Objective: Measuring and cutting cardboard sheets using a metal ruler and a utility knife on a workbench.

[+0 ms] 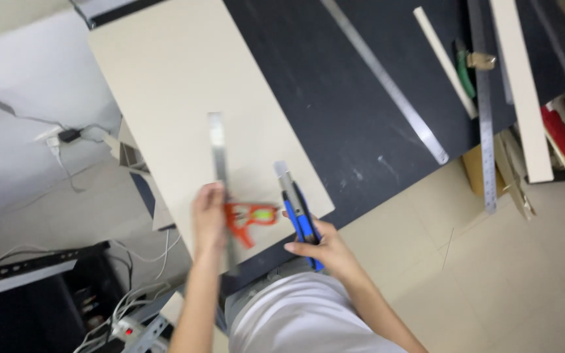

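Note:
A large beige board [184, 85] lies on a black worktable [354, 98]. My left hand [209, 219] presses down on a combination square: an orange head [248, 219] with a long steel blade [218, 157] running up over the board. My right hand [325, 252] grips a blue and black utility knife [299, 209] near the board's near edge, just right of the orange head. The knife's grey tip points away from me over the board.
A long steel ruler [387, 82] lies diagonally on the table, with a second ruler [485, 131], pale strips [443, 59] and a white plank [524, 91] at the right. A tiled floor [492, 274] is below. Cables and a power strip [125, 323] lie at lower left.

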